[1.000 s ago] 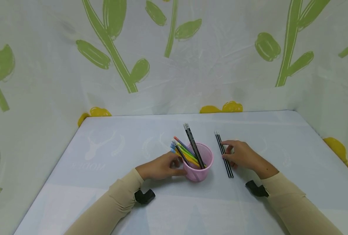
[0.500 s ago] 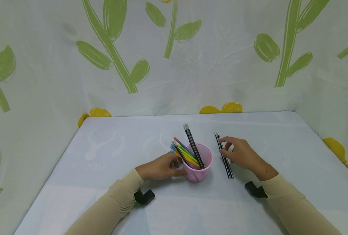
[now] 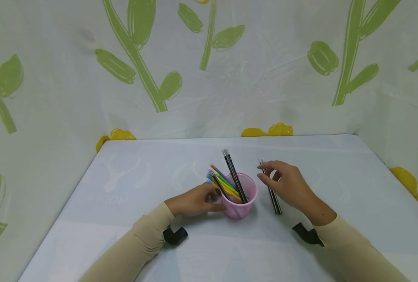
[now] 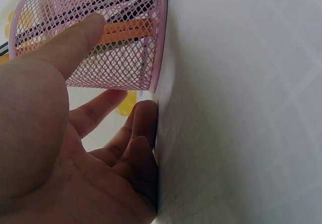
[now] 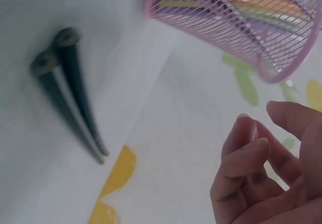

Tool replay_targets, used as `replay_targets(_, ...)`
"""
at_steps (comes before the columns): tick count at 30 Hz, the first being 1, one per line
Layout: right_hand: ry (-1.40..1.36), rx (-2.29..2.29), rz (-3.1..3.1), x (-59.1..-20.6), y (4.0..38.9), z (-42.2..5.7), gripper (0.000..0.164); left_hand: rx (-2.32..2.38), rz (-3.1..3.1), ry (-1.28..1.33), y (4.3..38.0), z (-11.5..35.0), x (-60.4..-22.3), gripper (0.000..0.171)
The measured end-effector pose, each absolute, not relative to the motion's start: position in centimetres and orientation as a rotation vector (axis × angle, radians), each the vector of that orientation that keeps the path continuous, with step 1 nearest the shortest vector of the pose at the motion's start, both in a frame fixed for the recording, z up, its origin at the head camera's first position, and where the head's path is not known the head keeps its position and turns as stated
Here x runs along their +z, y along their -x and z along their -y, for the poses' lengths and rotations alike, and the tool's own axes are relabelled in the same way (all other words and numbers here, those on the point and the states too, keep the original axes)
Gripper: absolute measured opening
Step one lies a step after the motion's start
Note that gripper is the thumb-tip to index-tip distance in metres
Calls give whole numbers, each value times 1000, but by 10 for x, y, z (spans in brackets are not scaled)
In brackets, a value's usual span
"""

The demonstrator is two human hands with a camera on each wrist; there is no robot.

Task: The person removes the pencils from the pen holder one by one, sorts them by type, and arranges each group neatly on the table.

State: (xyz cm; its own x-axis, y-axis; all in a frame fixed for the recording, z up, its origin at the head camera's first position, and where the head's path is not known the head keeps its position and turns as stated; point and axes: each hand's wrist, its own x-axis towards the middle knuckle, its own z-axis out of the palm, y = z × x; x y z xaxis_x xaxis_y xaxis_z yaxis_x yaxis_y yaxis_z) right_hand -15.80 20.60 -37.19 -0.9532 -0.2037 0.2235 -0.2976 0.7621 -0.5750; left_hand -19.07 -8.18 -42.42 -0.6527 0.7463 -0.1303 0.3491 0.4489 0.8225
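Note:
A pink mesh pencil cup (image 3: 239, 211) stands upright on the table. It holds black pencils (image 3: 234, 172) and several coloured pens (image 3: 226, 185) leaning left. My left hand (image 3: 194, 200) grips the cup's left side; in the left wrist view the thumb (image 4: 75, 43) lies along the mesh and the other fingers curl near the table. Two black pencils (image 5: 68, 90) lie side by side to the cup's right. My right hand (image 3: 288, 184) hovers above them, thumb and forefinger apart with nothing between, and covers part of the pencils in the head view.
The table (image 3: 209, 250) has a pale printed cover. Walls with green leaf prints (image 3: 230, 37) rise behind it and at both sides. A black wrist strap (image 3: 175, 236) sits below the left cuff, another (image 3: 307, 234) below the right.
My right hand has left the two lying pencils, rising and shifting slightly left and away from me. The pencils stay put. My left hand and the pencil cup hold their place.

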Motion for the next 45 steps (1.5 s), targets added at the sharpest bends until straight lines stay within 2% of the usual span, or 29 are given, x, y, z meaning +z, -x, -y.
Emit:
replay_targets(14, -674, 1156, 2508, -351, 139, -166, 16, 1091, -2225, -923, 192, 82, -425, 31)
replay_targets(31, -775, 1474, 2419, -369, 134, -139, 18, 1094, -2225, -996, 194, 82, -425, 30)
replay_targets(45, -755, 1217, 2484, -379, 130, -129, 17, 1078, -2243, -984, 194, 81, -425, 34)
